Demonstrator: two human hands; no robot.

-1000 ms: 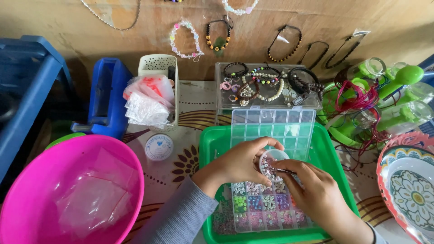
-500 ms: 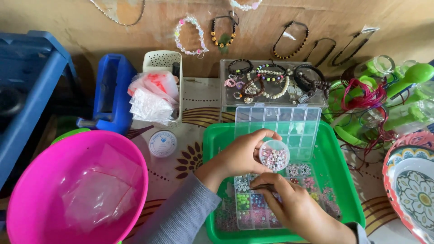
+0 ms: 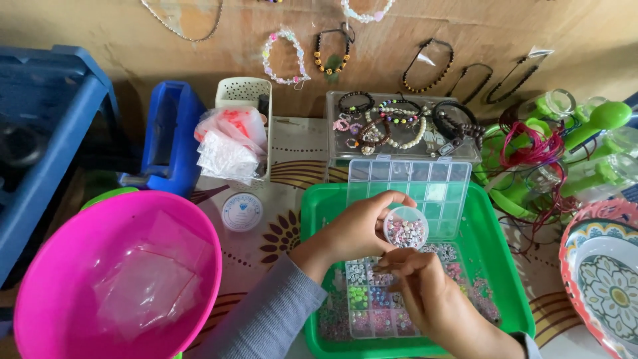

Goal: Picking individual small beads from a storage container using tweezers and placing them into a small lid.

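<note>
My left hand [image 3: 355, 229] holds a small round clear container of beads [image 3: 405, 229] above a green tray [image 3: 319, 219]. My right hand [image 3: 425, 296] is just below the container, fingertips pinched together near its rim; whether a bead is between them I cannot tell. Under both hands lies a clear compartment box of coloured beads [image 3: 372, 299], its lid [image 3: 409, 179] standing open at the far side.
A pink bowl [image 3: 73, 246] with a clear plastic bag sits at left, a white round spool [image 3: 242, 211] beside it. A clear case of bracelets [image 3: 399, 126], a white basket with bags [image 3: 232, 139], blue bins [image 3: 169, 133], green bottles [image 3: 585, 133] and a patterned plate [image 3: 605, 272] surround the tray.
My left hand has tilted the bead container so that its open top shows. My right hand has moved left, under the container, with the fingertips up against it.
</note>
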